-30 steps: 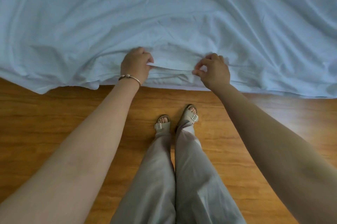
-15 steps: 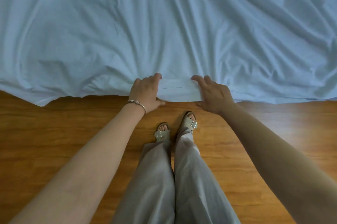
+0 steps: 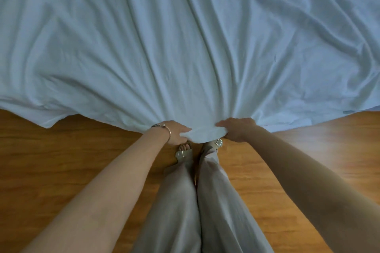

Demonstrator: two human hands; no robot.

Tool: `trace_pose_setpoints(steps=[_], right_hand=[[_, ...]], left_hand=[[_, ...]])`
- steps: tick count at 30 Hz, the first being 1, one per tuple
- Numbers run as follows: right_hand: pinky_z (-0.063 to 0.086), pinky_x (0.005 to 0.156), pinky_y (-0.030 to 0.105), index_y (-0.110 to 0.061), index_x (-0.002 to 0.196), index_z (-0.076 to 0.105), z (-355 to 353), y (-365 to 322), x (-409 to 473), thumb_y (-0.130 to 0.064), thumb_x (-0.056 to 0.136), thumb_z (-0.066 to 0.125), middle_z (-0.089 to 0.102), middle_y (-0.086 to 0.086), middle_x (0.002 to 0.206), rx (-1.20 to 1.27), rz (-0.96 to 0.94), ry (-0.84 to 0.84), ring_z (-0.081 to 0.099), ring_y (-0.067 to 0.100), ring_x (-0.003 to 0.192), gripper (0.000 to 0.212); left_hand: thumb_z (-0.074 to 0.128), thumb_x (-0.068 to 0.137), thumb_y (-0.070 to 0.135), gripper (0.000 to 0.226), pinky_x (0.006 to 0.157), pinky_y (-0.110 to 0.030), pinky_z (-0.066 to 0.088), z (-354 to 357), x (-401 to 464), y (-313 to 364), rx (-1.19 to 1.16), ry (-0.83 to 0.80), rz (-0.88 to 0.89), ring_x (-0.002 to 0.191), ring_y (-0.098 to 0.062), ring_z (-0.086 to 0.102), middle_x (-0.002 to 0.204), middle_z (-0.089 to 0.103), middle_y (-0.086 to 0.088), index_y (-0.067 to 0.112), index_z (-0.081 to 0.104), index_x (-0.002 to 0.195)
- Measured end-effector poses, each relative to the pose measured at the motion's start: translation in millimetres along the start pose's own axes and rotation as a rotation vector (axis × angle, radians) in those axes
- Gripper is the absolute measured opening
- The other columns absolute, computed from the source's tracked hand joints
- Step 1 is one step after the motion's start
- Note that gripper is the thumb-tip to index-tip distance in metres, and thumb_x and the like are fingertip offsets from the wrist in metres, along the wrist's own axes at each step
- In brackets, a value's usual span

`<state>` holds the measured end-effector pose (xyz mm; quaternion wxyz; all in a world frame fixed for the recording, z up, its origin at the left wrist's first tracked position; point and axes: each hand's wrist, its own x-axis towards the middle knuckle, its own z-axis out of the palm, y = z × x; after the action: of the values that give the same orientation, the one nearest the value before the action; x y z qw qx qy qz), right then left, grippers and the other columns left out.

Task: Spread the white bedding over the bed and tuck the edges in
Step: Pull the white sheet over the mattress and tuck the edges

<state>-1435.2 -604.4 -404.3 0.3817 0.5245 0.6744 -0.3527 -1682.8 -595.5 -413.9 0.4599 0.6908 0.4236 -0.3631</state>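
The white sheet (image 3: 185,36) covers the whole upper part of the view, lying in long folds that run together toward its near edge. That edge hangs over the wooden floor (image 3: 61,160), wavy to the left of the hands and straighter to the right.

The left hand (image 3: 176,132) and the right hand (image 3: 238,131) grip the sheet's near edge side by side, close together, with a short bunched piece of cloth stretched between them. Each hand has its fingers curled round the hem, thumbs lying on top of the cloth. The folds fan out from this held spot across the sheet.

A thin bracelet (image 3: 167,129) sits on the left wrist. Below the held edge, two feet in pale sandals (image 3: 184,153) stand on the floor, the sheet's edge just above the toes, and light trousers (image 3: 195,211) run down from there.
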Motion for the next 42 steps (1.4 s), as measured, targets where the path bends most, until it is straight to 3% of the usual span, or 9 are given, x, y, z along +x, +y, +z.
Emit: trace_pose_setpoints(steps=[2, 5, 9, 13, 19, 30, 34, 37, 42], right_hand=[[0.035, 0.109, 0.044, -0.049, 0.148, 0.024, 5, 9, -6, -0.073, 0.082, 0.052, 0.031, -0.01, 0.153, 0.129, 0.019, -0.129, 0.035, 0.02, 0.14, 0.076], [0.036, 0.11, 0.044, -0.041, 0.147, 0.031, 20, 29, -24, -0.075, 0.066, 0.069, 0.038, -0.007, 0.148, 0.446, 0.053, 0.042, 0.037, 0.02, 0.138, 0.096], [0.045, 0.1, 0.038, -0.02, 0.146, 0.04, 25, 54, -53, -0.036, 0.086, 0.072, 0.046, 0.006, 0.143, 0.71, 0.15, 0.201, 0.047, 0.023, 0.128, 0.07], [0.048, 0.088, 0.035, -0.013, 0.141, 0.044, 22, 78, -84, -0.034, 0.095, 0.06, 0.055, 0.009, 0.131, 1.046, 0.262, 0.332, 0.06, 0.023, 0.107, 0.053], [0.052, 0.089, 0.039, -0.017, 0.141, 0.043, 26, 124, -136, -0.029, 0.097, 0.055, 0.06, 0.006, 0.108, 1.441, 0.254, 0.565, 0.069, 0.013, 0.081, 0.047], [0.047, 0.065, 0.024, -0.013, 0.14, 0.041, 75, 375, -165, -0.019, 0.097, 0.054, 0.061, 0.001, 0.094, 1.495, 0.304, 0.682, 0.065, 0.016, 0.076, 0.046], [0.045, 0.06, 0.021, -0.015, 0.14, 0.041, 79, 466, -166, -0.019, 0.098, 0.053, 0.061, 0.005, 0.101, 1.434, 0.309, 0.668, 0.065, 0.021, 0.088, 0.044], [0.044, 0.066, 0.022, -0.016, 0.142, 0.039, 76, 520, -162, -0.02, 0.098, 0.055, 0.055, 0.004, 0.115, 1.378, 0.297, 0.653, 0.057, 0.017, 0.095, 0.047], [0.042, 0.092, 0.032, -0.022, 0.145, 0.037, 67, 606, -144, -0.004, 0.093, 0.051, 0.035, 0.006, 0.145, 0.94, 0.25, 0.759, 0.037, 0.023, 0.131, 0.057]], left_hand=[[0.043, 0.094, 0.057, 0.068, 0.117, -0.04, 0.022, -6, 1, 1, -0.017, -0.07, -0.027, 0.144, -0.02, 0.023, 0.159, 0.022, 0.004, 0.033, 0.018, 0.153], [0.038, 0.097, 0.054, 0.061, 0.11, -0.039, 0.033, -19, -4, 16, -0.148, 0.116, -0.026, 0.136, -0.022, 0.037, 0.151, 0.037, 0.0, 0.025, 0.026, 0.15], [0.036, 0.099, 0.039, 0.039, 0.092, -0.036, 0.045, -41, -5, 54, -0.174, 0.209, -0.012, 0.111, -0.023, 0.054, 0.128, 0.056, -0.004, 0.019, 0.054, 0.128], [0.038, 0.097, 0.029, 0.031, 0.077, -0.033, 0.043, -55, -5, 117, -0.22, 0.242, 0.085, 0.088, -0.024, 0.057, 0.102, 0.065, -0.009, 0.01, 0.062, 0.096], [0.042, 0.096, 0.027, 0.02, 0.086, -0.035, 0.053, -55, 3, 230, -0.669, 0.372, 0.179, 0.091, -0.019, 0.065, 0.093, 0.067, 0.007, 0.023, 0.058, 0.106], [0.051, 0.092, 0.023, 0.024, 0.083, -0.026, 0.047, -74, 117, 484, -0.668, 0.46, 0.148, 0.093, -0.013, 0.06, 0.11, 0.064, 0.0, 0.023, 0.058, 0.115], [0.058, 0.09, 0.018, 0.039, 0.089, -0.02, 0.039, -89, 165, 557, -0.564, 0.526, 0.182, 0.106, -0.012, 0.053, 0.125, 0.056, 0.0, 0.018, 0.054, 0.128], [0.064, 0.087, 0.022, 0.052, 0.105, -0.029, 0.034, -101, 199, 594, -0.369, 0.563, 0.215, 0.129, -0.022, 0.042, 0.139, 0.046, -0.003, 0.018, 0.048, 0.136], [0.076, 0.073, 0.039, 0.077, 0.106, -0.039, 0.031, -128, 248, 658, -0.144, 0.761, 0.089, 0.133, -0.028, 0.028, 0.147, 0.03, 0.0, 0.025, 0.039, 0.138]])
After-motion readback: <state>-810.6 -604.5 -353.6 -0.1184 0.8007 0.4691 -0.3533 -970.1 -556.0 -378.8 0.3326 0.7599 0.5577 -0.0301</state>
